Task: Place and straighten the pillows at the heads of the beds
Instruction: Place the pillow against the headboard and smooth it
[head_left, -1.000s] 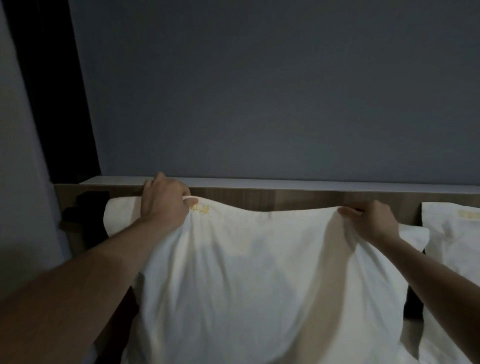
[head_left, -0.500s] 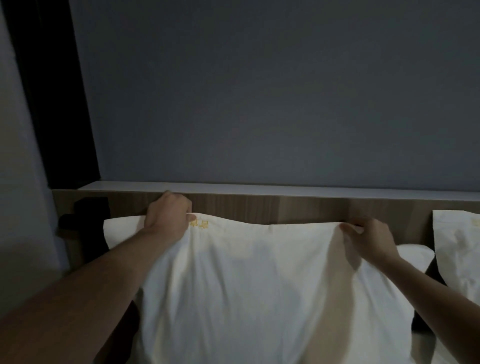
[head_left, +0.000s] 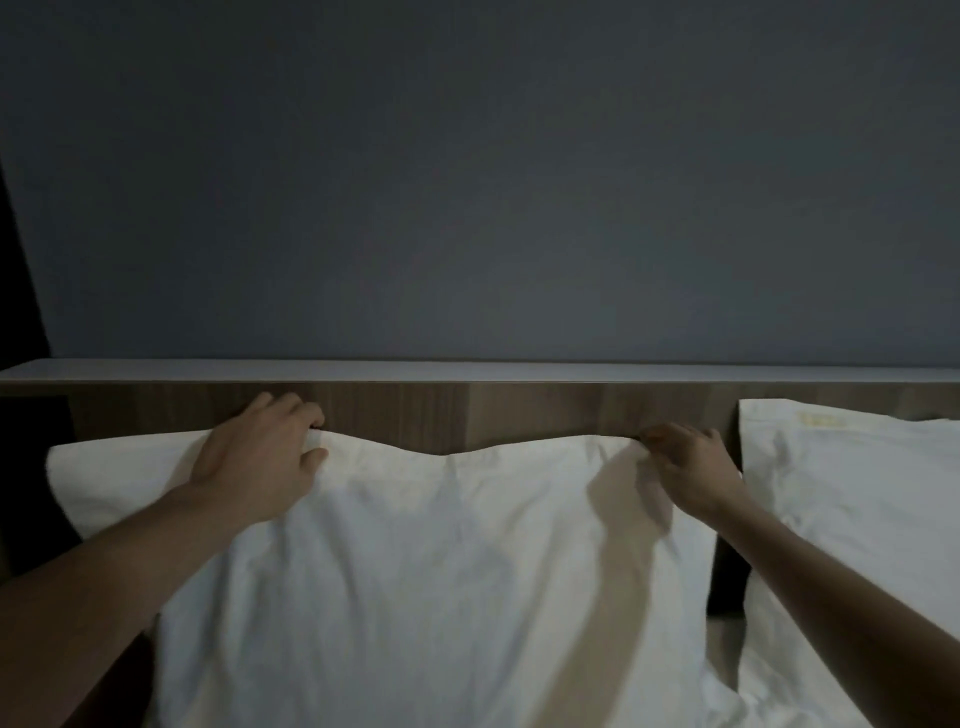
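Though lower now, pillow (head_left: 415, 561) (both hands (head_left: 260, 457)) against headboard (head_left: 519, 410).

Single head-worn wide-angle view, looking forward and slightly down, close to the wooden headboard (head_left: 519, 410) and grey wall (head_left: 467, 182)

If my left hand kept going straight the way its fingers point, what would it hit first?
Most likely the wooden headboard. The left hand grips the pillow at its top edge, fingers aimed forward at the panel just behind; the gap is hard to judge.
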